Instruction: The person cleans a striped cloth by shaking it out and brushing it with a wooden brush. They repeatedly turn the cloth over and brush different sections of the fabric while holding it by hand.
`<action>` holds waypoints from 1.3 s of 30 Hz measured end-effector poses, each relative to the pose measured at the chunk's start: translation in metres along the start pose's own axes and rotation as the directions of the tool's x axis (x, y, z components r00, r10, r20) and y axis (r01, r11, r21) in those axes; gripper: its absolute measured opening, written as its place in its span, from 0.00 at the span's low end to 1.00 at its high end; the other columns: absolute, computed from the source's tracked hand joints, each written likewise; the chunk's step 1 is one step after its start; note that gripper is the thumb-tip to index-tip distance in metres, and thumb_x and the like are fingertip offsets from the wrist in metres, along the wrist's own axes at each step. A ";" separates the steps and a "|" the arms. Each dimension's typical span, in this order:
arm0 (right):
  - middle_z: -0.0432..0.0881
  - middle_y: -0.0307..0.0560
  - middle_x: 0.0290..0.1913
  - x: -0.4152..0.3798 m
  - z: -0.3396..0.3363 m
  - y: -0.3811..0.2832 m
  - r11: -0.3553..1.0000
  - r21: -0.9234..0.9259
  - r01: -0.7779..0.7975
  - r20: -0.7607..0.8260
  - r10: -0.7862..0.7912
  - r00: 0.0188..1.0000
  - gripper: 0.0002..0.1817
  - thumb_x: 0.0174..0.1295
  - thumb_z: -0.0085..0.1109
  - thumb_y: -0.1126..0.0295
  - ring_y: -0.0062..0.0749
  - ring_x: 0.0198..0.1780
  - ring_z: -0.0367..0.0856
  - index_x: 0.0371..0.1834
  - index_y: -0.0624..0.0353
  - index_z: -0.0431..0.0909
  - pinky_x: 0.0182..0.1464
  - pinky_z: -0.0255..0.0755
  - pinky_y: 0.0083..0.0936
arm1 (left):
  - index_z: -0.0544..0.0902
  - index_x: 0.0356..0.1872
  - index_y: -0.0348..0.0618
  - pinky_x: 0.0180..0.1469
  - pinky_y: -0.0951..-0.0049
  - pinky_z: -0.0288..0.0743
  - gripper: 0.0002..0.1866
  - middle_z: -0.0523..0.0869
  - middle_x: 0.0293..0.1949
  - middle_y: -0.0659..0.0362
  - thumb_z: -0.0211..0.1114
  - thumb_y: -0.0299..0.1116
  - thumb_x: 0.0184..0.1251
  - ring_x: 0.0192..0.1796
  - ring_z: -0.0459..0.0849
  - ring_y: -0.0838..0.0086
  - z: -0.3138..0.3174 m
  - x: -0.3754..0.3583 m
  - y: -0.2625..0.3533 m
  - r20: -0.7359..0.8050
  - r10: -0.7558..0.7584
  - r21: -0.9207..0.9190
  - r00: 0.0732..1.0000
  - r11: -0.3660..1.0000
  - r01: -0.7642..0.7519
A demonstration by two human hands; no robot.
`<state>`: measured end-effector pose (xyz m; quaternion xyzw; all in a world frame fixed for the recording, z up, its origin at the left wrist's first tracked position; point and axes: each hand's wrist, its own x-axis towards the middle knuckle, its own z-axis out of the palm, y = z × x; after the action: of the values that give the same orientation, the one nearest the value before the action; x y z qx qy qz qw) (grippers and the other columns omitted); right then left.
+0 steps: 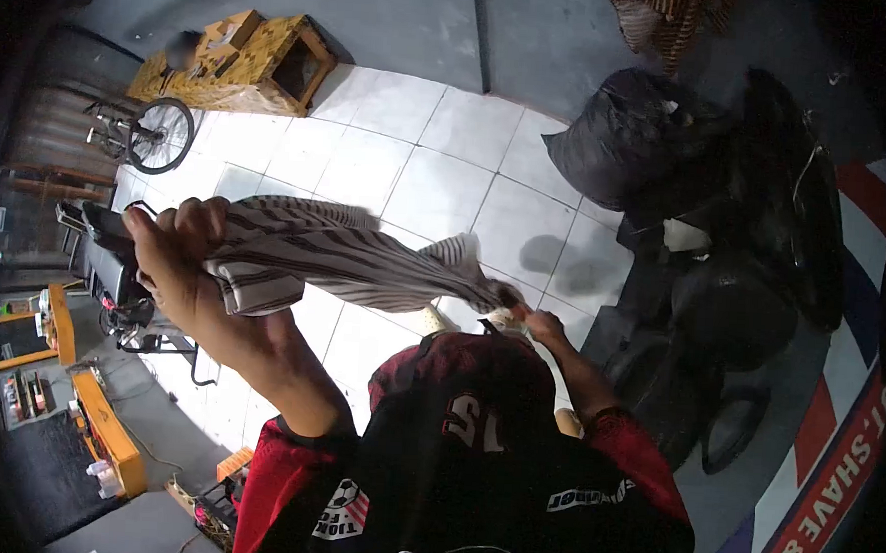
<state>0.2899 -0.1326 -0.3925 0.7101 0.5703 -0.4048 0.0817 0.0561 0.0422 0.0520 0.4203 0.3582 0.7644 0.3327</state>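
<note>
A black-and-white striped cloth [354, 262] is stretched across the front of my body, bunched and narrow toward its right end. My left hand [189, 253] is raised at the left, its fingers wrapped round the wide end of the cloth. Lower and to the right, near my waist, my right hand [533, 319] grips the gathered end. The cloth hangs in the air over the white tiled floor, and part of it looks blurred.
Black bags [636, 136] and other dark items are piled at the right. A wooden table [263, 82] and a bicycle wheel [161, 136] are at the upper left. Orange shelves [109, 429] and a black chair [123, 270] stand at the left.
</note>
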 end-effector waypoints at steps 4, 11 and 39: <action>0.79 0.60 0.32 -0.007 -0.015 0.005 0.964 0.174 -0.201 -0.005 0.205 0.979 0.19 0.62 0.42 0.56 0.52 0.34 0.79 0.44 0.61 0.73 0.35 0.72 0.43 | 0.62 0.19 0.49 0.23 0.82 0.54 0.16 0.63 0.15 0.67 0.56 0.32 0.66 0.18 0.58 0.84 0.006 -0.004 -0.012 -0.121 -0.157 0.015 0.980 0.987 0.160; 0.71 0.44 0.23 -0.092 -0.156 -0.155 0.278 0.788 0.550 -0.538 -0.123 0.834 0.13 0.68 0.38 0.66 0.26 0.25 0.70 0.37 0.66 0.68 0.30 0.67 0.26 | 0.65 0.19 0.48 0.19 0.83 0.56 0.13 0.64 0.15 0.69 0.56 0.24 0.61 0.16 0.61 0.87 0.009 -0.032 -0.038 0.275 -0.399 0.012 0.875 0.911 0.412; 0.72 0.43 0.25 -0.073 -0.136 -0.181 0.544 0.151 0.825 -0.884 -0.298 0.359 0.13 0.66 0.42 0.63 0.25 0.25 0.70 0.42 0.61 0.70 0.29 0.67 0.21 | 0.60 0.15 0.48 0.16 0.83 0.50 0.18 0.60 0.12 0.69 0.57 0.23 0.58 0.13 0.57 0.87 0.025 -0.029 -0.023 0.280 -0.306 0.023 0.910 0.950 0.312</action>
<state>0.1950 -0.0477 -0.1915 0.5340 0.6088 -0.2078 -0.5487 0.0953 0.0373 0.0312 0.4584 0.3608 0.6391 0.5012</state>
